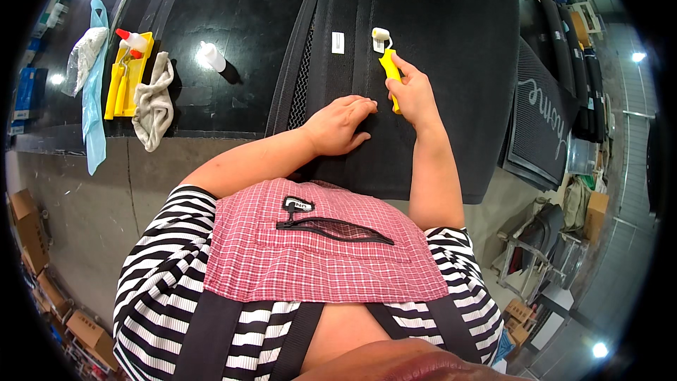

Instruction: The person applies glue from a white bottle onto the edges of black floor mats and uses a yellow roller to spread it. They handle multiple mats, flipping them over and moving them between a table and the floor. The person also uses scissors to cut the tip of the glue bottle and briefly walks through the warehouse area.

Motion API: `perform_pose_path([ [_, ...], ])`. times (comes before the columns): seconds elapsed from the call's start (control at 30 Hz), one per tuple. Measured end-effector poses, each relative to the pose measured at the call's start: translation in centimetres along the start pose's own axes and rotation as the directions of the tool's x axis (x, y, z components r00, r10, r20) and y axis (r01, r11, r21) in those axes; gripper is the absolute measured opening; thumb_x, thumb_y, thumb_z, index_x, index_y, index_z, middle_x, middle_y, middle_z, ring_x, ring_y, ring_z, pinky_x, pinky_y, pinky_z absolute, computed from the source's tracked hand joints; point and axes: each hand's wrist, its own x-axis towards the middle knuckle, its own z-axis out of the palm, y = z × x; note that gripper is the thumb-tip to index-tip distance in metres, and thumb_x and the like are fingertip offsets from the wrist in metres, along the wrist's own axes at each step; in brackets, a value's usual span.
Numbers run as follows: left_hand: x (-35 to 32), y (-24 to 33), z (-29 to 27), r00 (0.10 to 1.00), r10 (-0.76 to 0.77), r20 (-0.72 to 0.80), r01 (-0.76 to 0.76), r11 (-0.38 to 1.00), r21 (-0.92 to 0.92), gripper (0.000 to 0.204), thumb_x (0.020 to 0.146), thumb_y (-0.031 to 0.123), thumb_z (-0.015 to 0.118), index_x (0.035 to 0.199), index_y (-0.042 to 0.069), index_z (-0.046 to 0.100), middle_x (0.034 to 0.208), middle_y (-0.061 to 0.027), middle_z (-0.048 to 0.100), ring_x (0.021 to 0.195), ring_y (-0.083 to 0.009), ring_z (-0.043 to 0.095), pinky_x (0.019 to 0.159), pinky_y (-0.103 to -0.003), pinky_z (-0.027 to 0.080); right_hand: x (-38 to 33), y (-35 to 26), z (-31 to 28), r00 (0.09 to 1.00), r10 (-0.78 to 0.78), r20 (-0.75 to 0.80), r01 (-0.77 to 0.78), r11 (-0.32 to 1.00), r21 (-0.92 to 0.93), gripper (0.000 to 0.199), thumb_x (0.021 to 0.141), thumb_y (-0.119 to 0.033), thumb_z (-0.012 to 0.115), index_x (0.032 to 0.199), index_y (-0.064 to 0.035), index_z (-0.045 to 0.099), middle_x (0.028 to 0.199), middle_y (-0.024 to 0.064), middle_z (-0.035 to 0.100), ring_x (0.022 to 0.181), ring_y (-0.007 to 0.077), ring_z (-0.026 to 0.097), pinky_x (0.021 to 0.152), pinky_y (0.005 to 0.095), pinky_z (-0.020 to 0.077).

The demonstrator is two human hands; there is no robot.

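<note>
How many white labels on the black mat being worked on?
2: one white label lies uncovered, left of the yellow-handled roller in the right hand; the other label is at the roller's head, partly covered. Any under the left hand would be hidden.

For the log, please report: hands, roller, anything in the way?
Right hand gripping yellow-handled roller. Left hand resting on black mat. Roller head at white label. White bottle left of mat, away from roller.

- The right hand (414, 97) holds a yellow roller (389, 68) at a white tag (379, 46) on a black mat (451, 63).
- The left hand (340, 125) rests on the mat.
- A rag (153, 104) lies by a yellow tray (132, 88).
</note>
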Motion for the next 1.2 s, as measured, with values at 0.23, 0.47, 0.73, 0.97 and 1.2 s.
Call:
perform_pose_path([
  [0.23,0.0,0.1,0.0,0.999,0.033,-0.018,-0.033,0.999,0.020,0.054,0.081,0.017,0.076,0.126,-0.001,0.054,0.127,-0.0161,0.060,0.126,-0.0344,0.055,0.109,-0.041,0.043,0.5,-1.4,-0.5,1.000,0.007,0.020,-0.007,1.000,0.025,0.054,0.090,-0.009,0.063,0.143,-0.0022,0.055,0.111,0.0169,0.071,0.075,0.0177,0.067,0.075,0.0310,0.0540],
  [0.47,-0.1,0.0,0.2,0.999,0.026,-0.027,-0.025,0.999,0.020,0.054,0.080,0.016,0.077,0.125,0.000,0.054,0.131,-0.0155,0.059,0.126,-0.0346,0.054,0.109,-0.041,0.044,-1.2,-1.7,-0.9,1.000,-0.002,0.004,0.000,0.933,0.360,0.056,0.094,-0.006,0.060,0.149,-0.0063,0.050,0.085,0.0048,0.065,0.068,0.0079,0.061,0.059,0.0227,0.0496],
  [0.73,0.0,0.2,0.0,1.000,0.015,-0.013,-0.015,1.000,0.018,0.052,0.079,0.014,0.078,0.124,0.002,0.054,0.133,-0.0146,0.059,0.126,-0.0343,0.054,0.109,-0.042,0.044,-3.0,-0.2,0.3,0.999,0.006,0.049,-0.023,0.937,0.349,0.057,0.091,-0.005,0.063,0.146,-0.0001,0.050,0.113,0.0107,0.068,0.074,0.0091,0.060,0.072,0.0252,0.0506],
  [0.97,0.1,0.2,-0.1,1.000,0.022,-0.016,-0.022,1.000,0.007,0.052,0.078,0.014,0.079,0.123,0.002,0.054,0.129,-0.0152,0.060,0.125,-0.0344,0.055,0.108,-0.041,0.044,-3.3,2.2,1.8,1.000,-0.015,-0.015,0.018,0.961,0.278,0.055,0.090,-0.008,0.062,0.144,0.0027,0.052,0.134,0.0199,0.064,0.116,0.0211,0.065,0.098,0.0285,0.0479],
  [1.2,0.1,0.3,-0.1,0.999,0.030,-0.022,-0.029,0.999,0.024,0.053,0.078,0.014,0.079,0.123,0.002,0.054,0.127,-0.0155,0.060,0.124,-0.0348,0.055,0.108,-0.041,0.044,-4.1,2.3,1.8,1.000,-0.022,-0.022,0.026,0.979,0.203,0.055,0.090,-0.011,0.061,0.143,0.0013,0.053,0.137,0.0226,0.062,0.122,0.0275,0.064,0.103,0.0315,0.0465],
])
